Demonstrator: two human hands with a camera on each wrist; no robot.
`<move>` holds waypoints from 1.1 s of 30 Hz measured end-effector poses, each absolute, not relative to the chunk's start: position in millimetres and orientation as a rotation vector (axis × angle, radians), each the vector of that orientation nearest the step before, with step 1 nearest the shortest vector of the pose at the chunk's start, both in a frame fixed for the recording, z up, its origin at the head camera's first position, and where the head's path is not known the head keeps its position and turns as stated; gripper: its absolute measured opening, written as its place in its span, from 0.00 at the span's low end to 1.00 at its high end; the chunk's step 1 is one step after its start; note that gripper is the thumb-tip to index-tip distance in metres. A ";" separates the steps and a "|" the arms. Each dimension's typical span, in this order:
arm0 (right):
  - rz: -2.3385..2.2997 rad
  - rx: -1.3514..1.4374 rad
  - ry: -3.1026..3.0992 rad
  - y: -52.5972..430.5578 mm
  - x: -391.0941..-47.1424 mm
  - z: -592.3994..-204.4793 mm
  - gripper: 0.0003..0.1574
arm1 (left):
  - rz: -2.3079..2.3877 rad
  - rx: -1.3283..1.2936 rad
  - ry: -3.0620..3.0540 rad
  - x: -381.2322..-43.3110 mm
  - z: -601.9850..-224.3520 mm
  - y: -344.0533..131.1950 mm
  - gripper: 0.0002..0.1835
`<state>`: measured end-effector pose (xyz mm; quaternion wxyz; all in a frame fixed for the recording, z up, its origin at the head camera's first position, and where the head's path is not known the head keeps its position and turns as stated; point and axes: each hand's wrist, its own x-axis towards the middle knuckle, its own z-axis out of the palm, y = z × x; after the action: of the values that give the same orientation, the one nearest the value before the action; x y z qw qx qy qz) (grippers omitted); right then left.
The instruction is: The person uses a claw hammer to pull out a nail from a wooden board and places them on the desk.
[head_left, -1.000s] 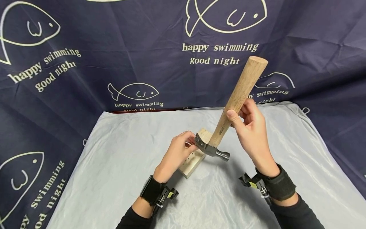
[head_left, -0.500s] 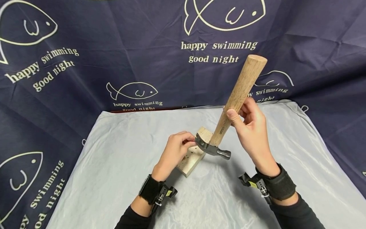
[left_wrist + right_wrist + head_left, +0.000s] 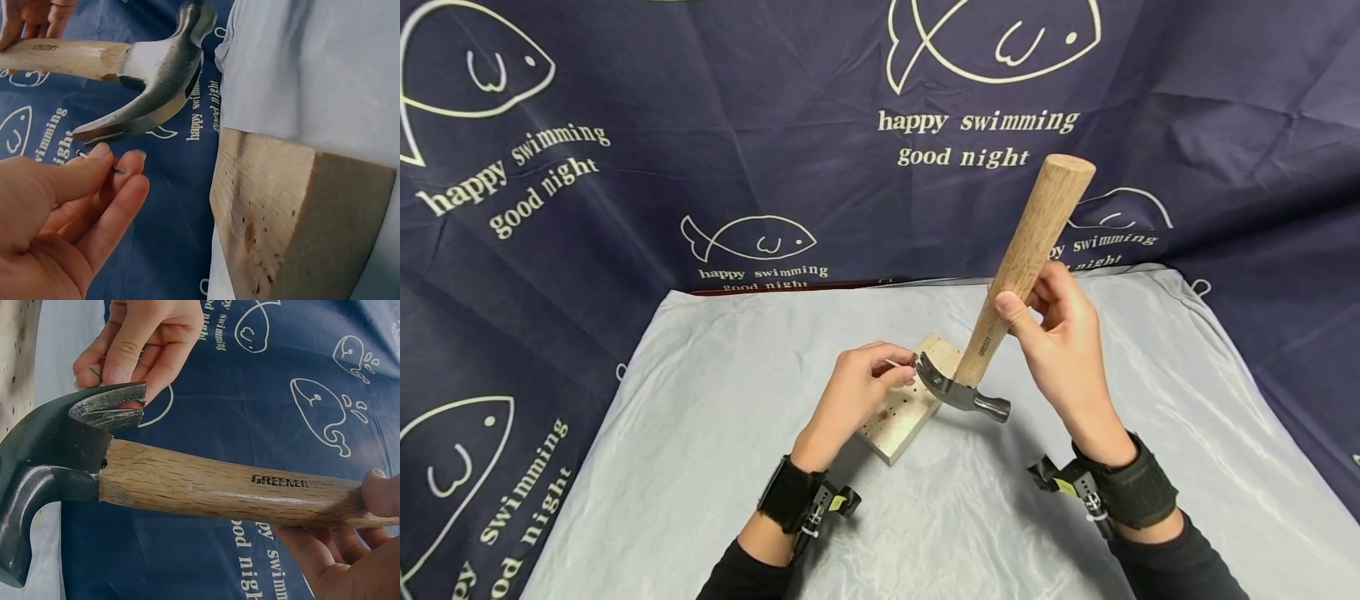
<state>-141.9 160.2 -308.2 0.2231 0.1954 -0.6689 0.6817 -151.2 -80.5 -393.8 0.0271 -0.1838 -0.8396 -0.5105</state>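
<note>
A: What's showing at the left?

B: The left hand (image 3: 850,396) is pinching a thin, metallic, nail-like piece (image 3: 119,169) between thumb and bent fingers.

A: And next to it?

B: At the hand's 4 o'clock, a block (image 3: 902,423) of pale wood is lying on the counter (image 3: 722,400), which is wearing a satiny, rippling cloth. The block is square-edged, pointing to 1 o'clock, and small dark holes are dotting its top.

A: Further right?

B: A claw hammer (image 3: 1022,258) is hanging above the counter, its rounded, grainy wooden handle leaning to 1 o'clock. The dark, shiny metal head (image 3: 951,390) is turning its curved claw to 10 o'clock, just beside the left fingertips; I can't tell whether they're touching.

A: Who's holding it?

B: The right hand (image 3: 1063,358), at the head's 2 o'clock, is gripping mid-handle between thumb and fingers.

A: What are the wrist views adding?

B: The left one is revealing a gap between hand and block, which are overlapping from above. The right one is exposing the claw's V-shaped split and making "GREENER" readable on the handle.
</note>
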 end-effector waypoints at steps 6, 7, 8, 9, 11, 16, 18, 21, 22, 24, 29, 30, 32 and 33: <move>1.869 0.538 -1.851 159.9 -143.4 -309.7 0.17 | -1.638 -0.495 -2.599 -152.5 -391.6 -83.1 0.12; 1.860 0.537 -1.854 159.9 -143.4 -309.9 0.17 | -1.643 -0.484 -2.599 -152.8 -391.6 -84.0 0.13; 1.852 0.535 -1.859 159.9 -143.4 -310.1 0.17 | -1.650 -0.469 -2.600 -153.1 -391.6 -85.1 0.15; 1.843 0.533 -1.864 159.9 -143.3 -310.3 0.17 | -1.656 -0.457 -2.596 -153.5 -391.9 -86.4 0.16; 1.823 0.522 -1.879 160.3 -142.6 -311.0 0.16 | -1.692 -0.431 -2.575 -153.9 -392.6 -89.4 0.15; 1.797 0.505 -1.912 161.1 -141.6 -312.1 0.17 | -1.548 -0.341 -2.584 -155.8 -391.8 -98.2 0.06; 1.792 0.506 -1.921 161.1 -141.4 -312.2 0.17 | -1.456 -0.309 -2.598 -157.0 -391.0 -100.8 0.04; 1.780 0.503 -1.932 161.0 -141.0 -312.9 0.18 | -1.379 -0.270 -2.610 -158.1 -389.9 -103.9 0.03; 1.774 0.502 -1.936 160.9 -140.9 -313.1 0.18 | -1.364 -0.261 -2.611 -158.3 -389.9 -104.8 0.03; 1.766 0.502 -1.940 160.9 -141.1 -313.7 0.17 | -1.334 -0.239 -2.617 -158.0 -389.2 -106.7 0.04; 1.759 0.496 -1.943 161.1 -141.8 -315.8 0.17 | -1.246 -0.186 -2.650 -157.3 -390.5 -113.2 0.07; 1.763 0.494 -1.942 161.3 -141.8 -316.1 0.16 | -1.232 -0.166 -2.662 -157.1 -391.1 -114.5 0.08; 1.775 0.492 -1.935 161.6 -141.8 -316.7 0.16 | -1.215 -0.120 -2.693 -156.4 -392.8 -116.9 0.08; 1.781 0.491 -1.931 161.9 -141.9 -316.7 0.17 | -1.210 -0.096 -2.711 -155.7 -393.4 -118.0 0.08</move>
<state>-141.9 161.9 -316.7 0.2323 0.1786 -0.7028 0.6482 -155.7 -118.0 -393.4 0.0857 -0.0321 -0.9094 -0.4058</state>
